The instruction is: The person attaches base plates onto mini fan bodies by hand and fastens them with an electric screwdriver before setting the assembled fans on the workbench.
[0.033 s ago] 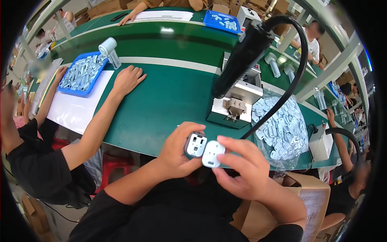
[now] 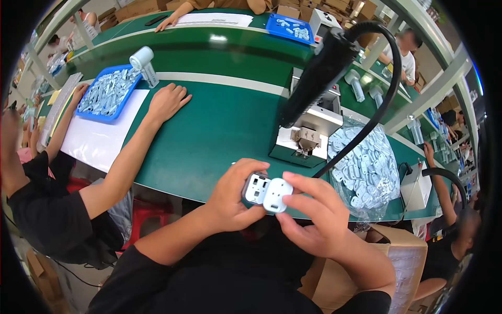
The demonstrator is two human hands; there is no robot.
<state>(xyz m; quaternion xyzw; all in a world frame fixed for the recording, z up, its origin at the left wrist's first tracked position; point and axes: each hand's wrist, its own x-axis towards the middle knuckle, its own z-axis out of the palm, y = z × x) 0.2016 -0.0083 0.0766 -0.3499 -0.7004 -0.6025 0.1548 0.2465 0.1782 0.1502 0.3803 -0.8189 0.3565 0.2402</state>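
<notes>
My left hand (image 2: pixel 234 196) is closed around a pale blue housing (image 2: pixel 254 189), whose open end with dark square slots faces up toward me. Between the fingertips and thumb of my right hand (image 2: pixel 317 214) is a flat, pale blue rounded cover (image 2: pixel 277 195) with small holes and one slot. The cover overlaps the right side of the housing's end, at an angle to it; whether they touch I cannot tell. Both are held just over the near edge of the green table (image 2: pixel 219 138). Much of the housing is hidden in my left palm.
Ahead stands a metal bench machine (image 2: pixel 308 137) beneath a black cylindrical tool (image 2: pixel 316 76) with a black cable. A clear bag of pale covers (image 2: pixel 363 166) lies at right. To the left, a co-worker's arm (image 2: pixel 141 138) rests near a blue tray (image 2: pixel 110 116) of small parts. An open carton (image 2: pixel 400 256) stands beside me.
The cover has moved slightly up and closer over the housing's end, hiding more of its right side. The housing has tilted a little in my left hand.
</notes>
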